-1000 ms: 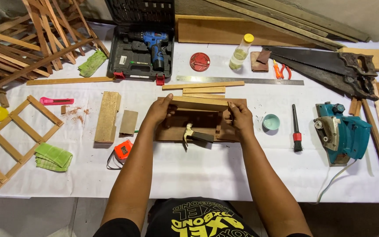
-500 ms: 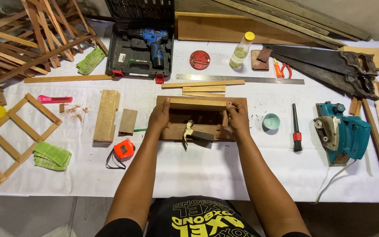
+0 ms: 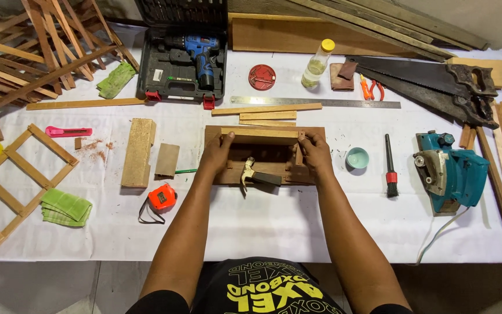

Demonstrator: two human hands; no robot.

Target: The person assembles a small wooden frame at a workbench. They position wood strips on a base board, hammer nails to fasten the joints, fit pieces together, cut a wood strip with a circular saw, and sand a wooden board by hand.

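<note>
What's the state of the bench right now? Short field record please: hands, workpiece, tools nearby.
left hand: left hand grips the left end of the wooden frame piece
right hand: right hand grips its right end
workpiece: frame piece lies on a wooden board, mid-table
hammer: hammer lies on the board between the hands
left of hands: wood block, orange tape measure
right of hands: black brush, teal power tool
far side: steel ruler, blue drill in open case, two handsaws
surface: white table cover
</note>
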